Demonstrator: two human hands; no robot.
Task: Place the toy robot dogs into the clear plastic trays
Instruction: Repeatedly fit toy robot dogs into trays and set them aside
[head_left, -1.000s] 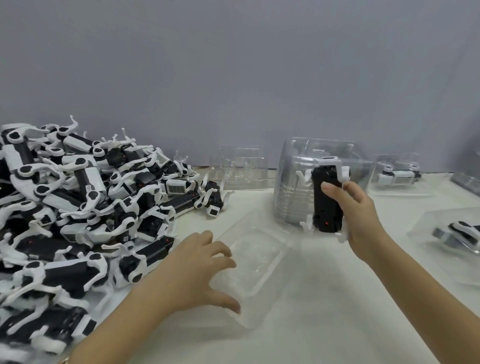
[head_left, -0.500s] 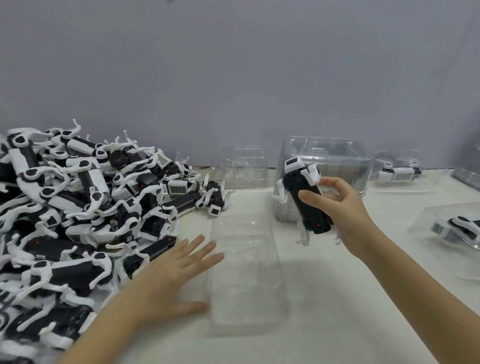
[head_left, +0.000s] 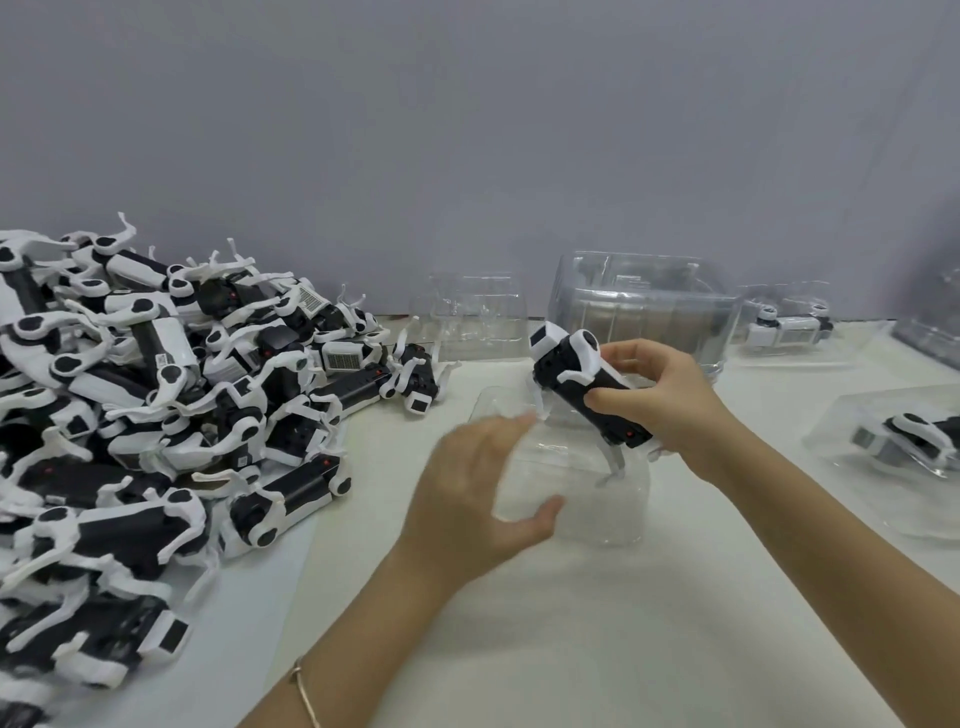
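My right hand (head_left: 670, 400) grips a black-and-white toy robot dog (head_left: 582, 384), tilted with its head up-left, just above the far end of a clear plastic tray (head_left: 597, 499) lying on the white table. My left hand (head_left: 478, 493) hovers blurred over the tray's left side, fingers relaxed and spread, thumb near the tray's middle; whether it touches the tray I cannot tell. A large heap of the same toy dogs (head_left: 156, 415) covers the left of the table.
A stack of clear trays (head_left: 644, 317) stands behind the held dog, with a single tray (head_left: 467, 322) to its left. Filled trays with dogs lie at the far right (head_left: 784, 332) and near right (head_left: 904, 447). A grey wall backs the table.
My right hand lowered and tilted the dog over the tray's far end. My left hand lifted off the table beside the tray and moved right, over it.
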